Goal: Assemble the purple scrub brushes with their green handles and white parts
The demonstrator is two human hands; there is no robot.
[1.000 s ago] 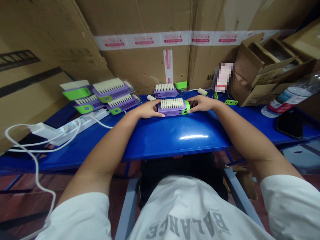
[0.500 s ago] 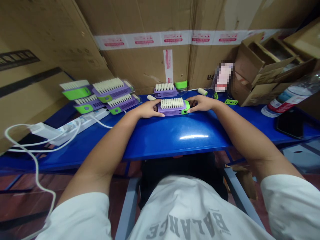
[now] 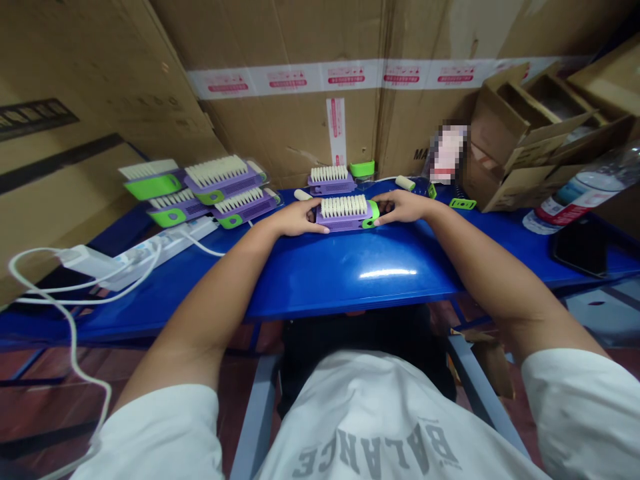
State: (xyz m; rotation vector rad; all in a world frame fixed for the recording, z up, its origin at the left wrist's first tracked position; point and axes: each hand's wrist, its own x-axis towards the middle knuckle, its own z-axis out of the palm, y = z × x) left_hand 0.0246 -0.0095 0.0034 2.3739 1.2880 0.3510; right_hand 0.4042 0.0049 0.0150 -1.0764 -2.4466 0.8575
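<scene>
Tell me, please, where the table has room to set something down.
The widest bare patch of table lies between the left arm and right arm, this side of the held brush. A smaller one lies between the right arm and the phone. The left is crowded with stacked brushes and a power strip.

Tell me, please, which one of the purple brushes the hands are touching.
The front middle brush, between the left hand and right hand; the other brushes are untouched.

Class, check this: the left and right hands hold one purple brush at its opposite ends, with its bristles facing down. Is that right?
Not quite: the bristles face up, as the head view shows. The left hand and right hand do hold one purple brush at its opposite ends.
</scene>
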